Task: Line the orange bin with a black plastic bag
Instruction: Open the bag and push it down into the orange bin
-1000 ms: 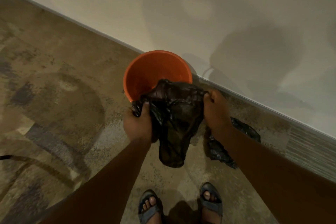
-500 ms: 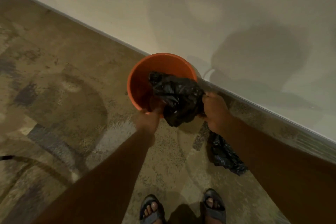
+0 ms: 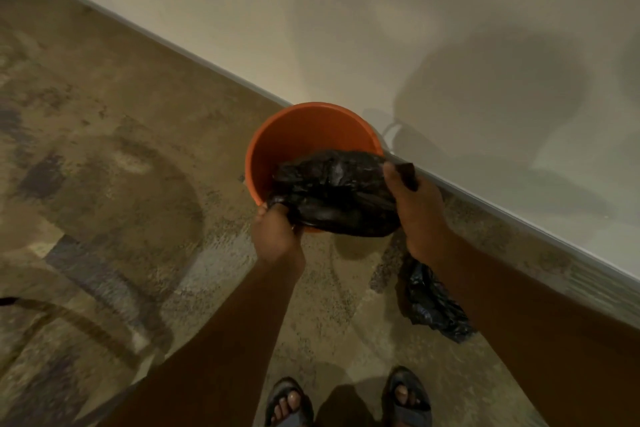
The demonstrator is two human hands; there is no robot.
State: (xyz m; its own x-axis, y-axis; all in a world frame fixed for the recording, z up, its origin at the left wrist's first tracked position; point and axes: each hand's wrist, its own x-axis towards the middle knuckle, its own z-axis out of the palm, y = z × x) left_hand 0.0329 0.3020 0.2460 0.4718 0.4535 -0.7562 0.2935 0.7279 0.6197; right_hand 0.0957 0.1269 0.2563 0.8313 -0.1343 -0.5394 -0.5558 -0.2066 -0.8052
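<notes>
An orange bin (image 3: pixel 298 130) stands on the floor against the wall. A crumpled black plastic bag (image 3: pixel 337 192) lies across the bin's near right opening and over its near rim. My left hand (image 3: pixel 277 236) pinches the bag's edge at the near left rim. My right hand (image 3: pixel 417 208) grips the bag's other edge at the right rim, by the baseboard. The bin's far inner wall shows bare orange; its bottom is hidden by the bag.
A second crumpled black bag (image 3: pixel 433 302) lies on the patterned floor under my right forearm. The white wall and baseboard (image 3: pixel 519 218) run diagonally just behind the bin. My sandalled feet (image 3: pixel 346 402) stand near the bottom edge.
The bag hung in front of the bin between my hands; it has gone up and into the bin's mouth, and my hands have spread its edge apart along the rim.
</notes>
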